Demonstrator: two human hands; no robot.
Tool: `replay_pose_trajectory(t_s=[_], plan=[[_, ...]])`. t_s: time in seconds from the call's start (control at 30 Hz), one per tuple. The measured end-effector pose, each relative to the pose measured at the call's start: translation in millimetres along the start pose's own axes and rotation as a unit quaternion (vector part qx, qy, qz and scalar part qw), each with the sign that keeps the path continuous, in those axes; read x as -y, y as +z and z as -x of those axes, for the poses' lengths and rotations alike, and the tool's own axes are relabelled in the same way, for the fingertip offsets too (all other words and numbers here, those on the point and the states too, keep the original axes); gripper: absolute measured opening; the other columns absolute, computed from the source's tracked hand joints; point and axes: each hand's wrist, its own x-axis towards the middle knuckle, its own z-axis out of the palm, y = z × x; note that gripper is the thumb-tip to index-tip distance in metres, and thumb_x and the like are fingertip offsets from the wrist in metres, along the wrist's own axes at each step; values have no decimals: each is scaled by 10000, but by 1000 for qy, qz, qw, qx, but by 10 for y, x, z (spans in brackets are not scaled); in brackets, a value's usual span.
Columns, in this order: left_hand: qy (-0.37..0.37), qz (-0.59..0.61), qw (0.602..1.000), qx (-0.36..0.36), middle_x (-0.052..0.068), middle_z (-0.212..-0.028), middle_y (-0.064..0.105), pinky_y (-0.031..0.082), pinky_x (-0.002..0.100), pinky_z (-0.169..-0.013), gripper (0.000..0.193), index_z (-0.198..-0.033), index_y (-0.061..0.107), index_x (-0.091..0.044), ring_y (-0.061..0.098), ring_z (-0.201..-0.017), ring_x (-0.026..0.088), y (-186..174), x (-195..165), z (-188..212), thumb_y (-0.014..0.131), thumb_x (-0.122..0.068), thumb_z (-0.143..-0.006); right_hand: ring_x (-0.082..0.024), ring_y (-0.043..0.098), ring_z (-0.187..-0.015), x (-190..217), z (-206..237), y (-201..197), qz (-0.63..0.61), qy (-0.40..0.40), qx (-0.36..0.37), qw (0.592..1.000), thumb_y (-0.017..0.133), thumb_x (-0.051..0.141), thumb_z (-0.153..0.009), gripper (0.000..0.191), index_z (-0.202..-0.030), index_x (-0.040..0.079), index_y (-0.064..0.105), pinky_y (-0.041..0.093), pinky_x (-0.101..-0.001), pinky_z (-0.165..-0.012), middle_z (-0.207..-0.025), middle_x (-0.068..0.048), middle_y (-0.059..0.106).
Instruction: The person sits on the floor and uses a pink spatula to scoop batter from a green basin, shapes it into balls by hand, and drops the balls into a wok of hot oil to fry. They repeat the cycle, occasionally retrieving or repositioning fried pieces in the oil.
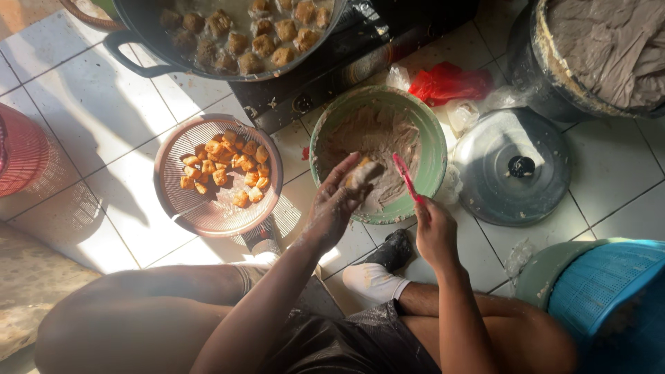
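Your left hand (336,197) sits just above the centre of the view, smeared with paste, its fingers curled around a golden tofu puff (361,173) held over the near rim of the green bowl (435,149). Your right hand (435,232) is closed on the handle of a pink spatula (404,176), whose blade points toward 11 o'clock, its tip just beside the puff. The bowl lies at about 12 o'clock from your hands and holds grey-brown paste (374,135) spread across its bottom.

At 9 o'clock from the bowl, a brown plastic sieve tray (208,211) carries a heap of fried tofu pieces (225,166). At 11 o'clock, a dark wok (149,31) on the stove holds more pieces in liquid. At 3 o'clock from the bowl, a metal lid (512,201) lies flat on the tiles, with a red plastic bag (447,83) just beyond it. A blue basket (613,291) stands at 4 o'clock.
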Motion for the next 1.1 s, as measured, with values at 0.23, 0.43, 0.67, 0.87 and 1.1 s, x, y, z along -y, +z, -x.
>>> replay_pose_trajectory(t_s=[0.23, 0.43, 0.67, 0.87, 1.1], plan=[[7, 30, 998, -60, 173, -1530, 481, 368, 463, -1234, 635, -1581, 331, -19, 499, -1411, 290, -379, 62, 64, 446, 0, -957, -389, 670, -936, -592, -167, 809, 208, -63, 151, 964, 639, 99, -895, 189, -1076, 45, 640, 546, -482, -801, -1011, -193, 688], [-1, 45, 991, -123, 162, -1540, 470, 377, 500, -1234, 608, -1567, 341, -20, 484, -1410, 300, -646, 125, 94, 400, -9, -963, -325, 698, -992, -966, -307, 1314, 341, -94, 208, 912, 622, 135, -945, 126, -1042, 89, 687, 560, -465, -839, -1119, -150, 684], [21, 62, 987, -148, 178, -1530, 487, 382, 473, -1216, 526, -1570, 345, -26, 516, -1389, 292, -783, 161, 19, 389, -114, -1052, -171, 728, -767, -866, -215, 863, -8, -8, 283, 959, 613, 177, -1019, 201, -1054, 12, 723, 551, -307, -707, -860, -71, 740], [25, -40, 981, -187, 147, -1513, 483, 402, 421, -1182, 562, -1551, 385, -13, 513, -1362, 255, -650, 157, -34, 475, -60, -998, -32, 397, -580, -273, 48, 417, -385, 197, 235, 871, 495, 192, -1071, 263, -1108, -2, 668, 306, -198, -485, -759, 36, 533], [-4, 0, 991, -134, 120, -1436, 530, 434, 338, -1139, 689, -1579, 351, -47, 563, -1221, 185, -308, 279, 41, 520, 3, -912, -120, 474, -763, 258, 225, 366, -244, -40, 91, 965, 442, 219, -1129, 331, -1215, -15, 658, 426, -280, -675, -918, -35, 537]])
